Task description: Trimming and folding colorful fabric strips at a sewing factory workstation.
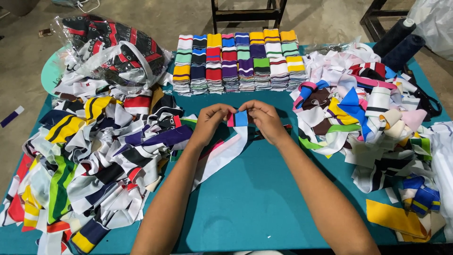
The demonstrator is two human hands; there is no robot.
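Note:
My left hand (210, 123) and my right hand (266, 120) meet above the middle of the teal table (255, 198). Together they pinch a knitted fabric strip (238, 119), pink and blue at the top. Its white and pink tail (222, 153) hangs down onto the table toward the left. Both hands grip the strip's upper end with fingertips close together.
Neat stacks of folded striped strips (236, 59) line the table's far edge. A big loose heap of strips (89, 156) lies left, another heap (373, 113) right. A clear plastic bag of strips (111, 49) sits far left. Two dark thread cones (401, 40) stand far right.

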